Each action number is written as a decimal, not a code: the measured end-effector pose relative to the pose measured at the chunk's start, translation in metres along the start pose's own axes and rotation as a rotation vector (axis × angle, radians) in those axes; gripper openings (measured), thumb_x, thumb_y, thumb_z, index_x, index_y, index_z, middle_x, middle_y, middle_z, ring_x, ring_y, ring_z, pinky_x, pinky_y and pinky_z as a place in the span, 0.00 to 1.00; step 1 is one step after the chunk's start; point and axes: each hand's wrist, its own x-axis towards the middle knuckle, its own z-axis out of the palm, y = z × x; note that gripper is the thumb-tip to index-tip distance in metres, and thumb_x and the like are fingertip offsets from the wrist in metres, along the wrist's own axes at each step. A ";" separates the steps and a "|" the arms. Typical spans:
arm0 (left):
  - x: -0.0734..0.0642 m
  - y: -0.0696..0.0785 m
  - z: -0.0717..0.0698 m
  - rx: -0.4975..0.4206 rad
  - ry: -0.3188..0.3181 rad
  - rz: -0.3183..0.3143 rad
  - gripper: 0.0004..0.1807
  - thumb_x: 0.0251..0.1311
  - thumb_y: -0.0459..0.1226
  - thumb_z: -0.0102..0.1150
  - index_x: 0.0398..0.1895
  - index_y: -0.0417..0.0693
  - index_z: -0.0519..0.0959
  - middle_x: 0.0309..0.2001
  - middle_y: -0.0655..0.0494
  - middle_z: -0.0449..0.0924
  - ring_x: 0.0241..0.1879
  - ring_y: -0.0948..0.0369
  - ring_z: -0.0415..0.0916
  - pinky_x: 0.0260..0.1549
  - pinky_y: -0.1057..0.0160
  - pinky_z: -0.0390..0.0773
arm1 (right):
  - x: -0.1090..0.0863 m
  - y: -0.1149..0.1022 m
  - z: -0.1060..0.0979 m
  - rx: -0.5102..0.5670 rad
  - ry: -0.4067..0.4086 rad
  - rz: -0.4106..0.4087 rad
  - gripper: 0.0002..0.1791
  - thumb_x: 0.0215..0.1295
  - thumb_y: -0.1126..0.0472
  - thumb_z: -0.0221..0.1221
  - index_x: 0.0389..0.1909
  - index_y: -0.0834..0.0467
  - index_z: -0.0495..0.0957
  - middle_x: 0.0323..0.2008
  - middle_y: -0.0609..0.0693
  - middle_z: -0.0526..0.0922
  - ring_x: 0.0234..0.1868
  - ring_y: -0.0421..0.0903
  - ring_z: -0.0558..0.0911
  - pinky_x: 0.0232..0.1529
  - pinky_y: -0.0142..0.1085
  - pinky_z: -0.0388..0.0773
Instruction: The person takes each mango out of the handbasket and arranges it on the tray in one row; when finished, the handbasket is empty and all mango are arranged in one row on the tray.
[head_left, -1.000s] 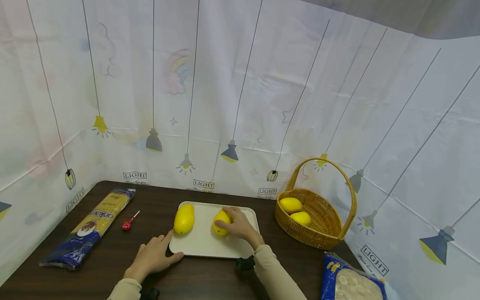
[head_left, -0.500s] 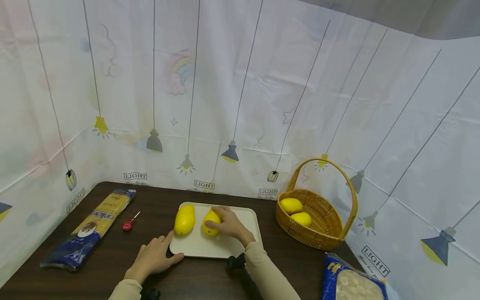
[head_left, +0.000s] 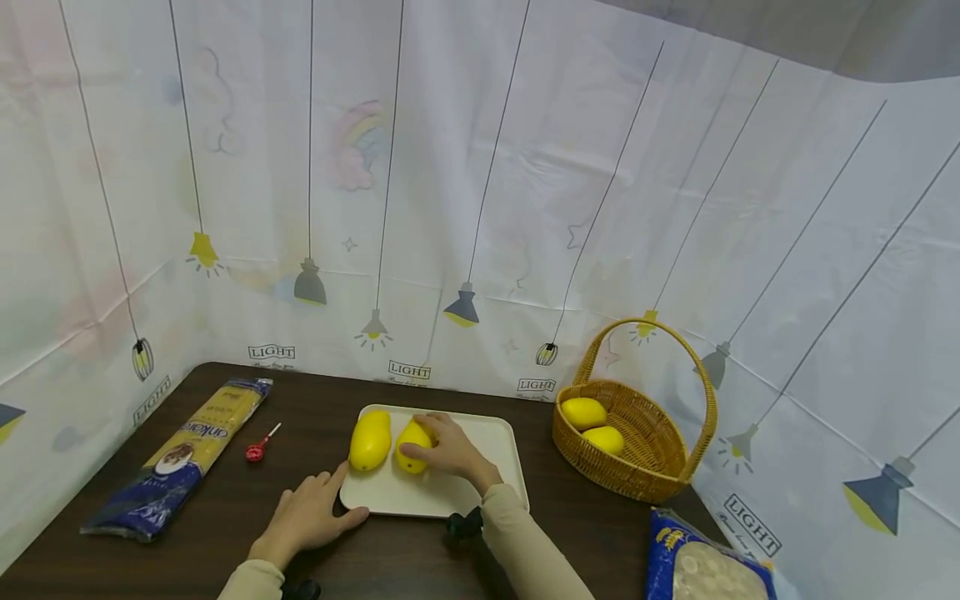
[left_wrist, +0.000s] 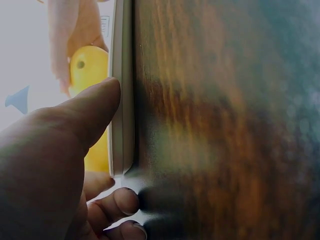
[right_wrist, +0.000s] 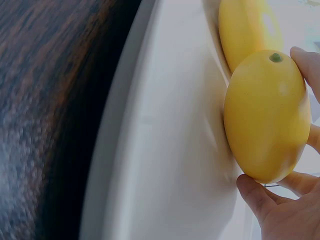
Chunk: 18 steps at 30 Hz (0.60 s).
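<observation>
A yellow mango (head_left: 413, 447) stands in the grip of my right hand (head_left: 447, 447), thumb and fingers on its sides, over the cream tray (head_left: 486, 487). Its green stem spot shows in the right wrist view, where the mango (right_wrist: 267, 117) partly covers another one. That second mango (head_left: 371, 441) lies on the tray's left side, close beside it. My left hand (head_left: 307, 512) touches the tray's near left corner, thumb along the front rim and fingers spread at the left edge. In the left wrist view the thumb of the left hand (left_wrist: 75, 120) rests against the tray rim (left_wrist: 121, 60).
A wicker basket (head_left: 648, 479) with two yellow fruits (head_left: 592, 423) stands at the back right. Lower right lies a blue bag (head_left: 708, 567) with pale round pieces. On the left are a pasta packet (head_left: 180, 458) and a red lollipop (head_left: 257, 451). A printed curtain (head_left: 480, 208) hangs behind the table.
My right hand has moved left over the tray with its mango, bringing it close to the other mango. The left hand has stayed at the tray corner.
</observation>
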 end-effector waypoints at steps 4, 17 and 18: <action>0.000 0.000 -0.001 0.007 0.002 0.001 0.54 0.55 0.70 0.59 0.76 0.45 0.62 0.62 0.40 0.76 0.60 0.43 0.74 0.50 0.33 0.70 | 0.001 -0.001 0.002 -0.006 0.003 -0.005 0.41 0.65 0.33 0.58 0.72 0.53 0.68 0.70 0.57 0.69 0.69 0.54 0.72 0.69 0.50 0.70; -0.003 0.003 -0.003 0.010 0.016 0.014 0.53 0.56 0.69 0.59 0.76 0.45 0.62 0.62 0.38 0.76 0.59 0.42 0.74 0.49 0.32 0.70 | 0.002 -0.003 0.003 -0.015 -0.008 -0.001 0.42 0.64 0.31 0.57 0.73 0.51 0.68 0.72 0.57 0.67 0.71 0.55 0.70 0.71 0.52 0.68; -0.004 0.004 -0.003 0.009 0.017 0.016 0.53 0.56 0.69 0.60 0.76 0.45 0.62 0.62 0.38 0.76 0.59 0.42 0.74 0.49 0.32 0.71 | 0.002 -0.004 0.003 -0.014 -0.010 -0.001 0.42 0.64 0.32 0.57 0.73 0.52 0.68 0.72 0.57 0.67 0.71 0.56 0.70 0.71 0.52 0.68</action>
